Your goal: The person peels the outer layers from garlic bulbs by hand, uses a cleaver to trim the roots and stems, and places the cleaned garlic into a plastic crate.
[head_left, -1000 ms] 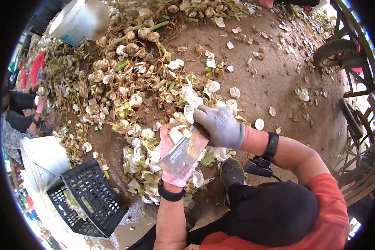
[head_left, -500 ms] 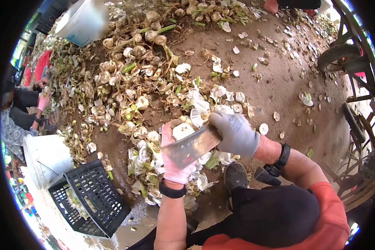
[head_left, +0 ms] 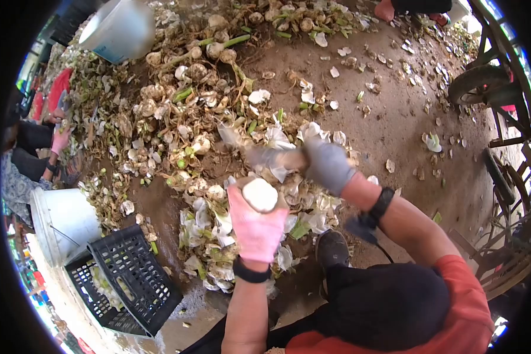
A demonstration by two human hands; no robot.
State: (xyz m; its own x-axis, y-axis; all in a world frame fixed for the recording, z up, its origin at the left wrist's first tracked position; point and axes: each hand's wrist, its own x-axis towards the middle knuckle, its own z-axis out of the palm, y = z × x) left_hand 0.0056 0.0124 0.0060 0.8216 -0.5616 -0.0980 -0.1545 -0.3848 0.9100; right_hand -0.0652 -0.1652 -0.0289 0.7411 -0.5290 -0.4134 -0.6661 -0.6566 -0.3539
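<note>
My left hand (head_left: 255, 230), in a pink glove, is wrapped round a trimmed white bulb (head_left: 260, 195) whose pale round face points up. In a grey glove, my right hand (head_left: 329, 166) grips the handle of a cleaver (head_left: 274, 158). The blade is smeared by motion; it lies above and apart from the bulb, pointing left over the heap. A blurred pale scrap (head_left: 233, 135) shows beyond the blade tip. Below both hands lie white and green peelings (head_left: 203, 230).
Untrimmed bulbs (head_left: 153, 109) with roots and stems are heaped ahead. At left stand a white bucket (head_left: 65, 215) and a black crate (head_left: 138, 271) with pale pieces. Another bucket (head_left: 118, 35) is far left. A co-worker's gloved hand (head_left: 60, 140) works there. A wheeled cart (head_left: 481, 82) stands right.
The cleaver has swung up and away from the bulb, with my right hand moving slightly up and left. My left hand has shifted a little right and down, and the bulb's face now shows fully.
</note>
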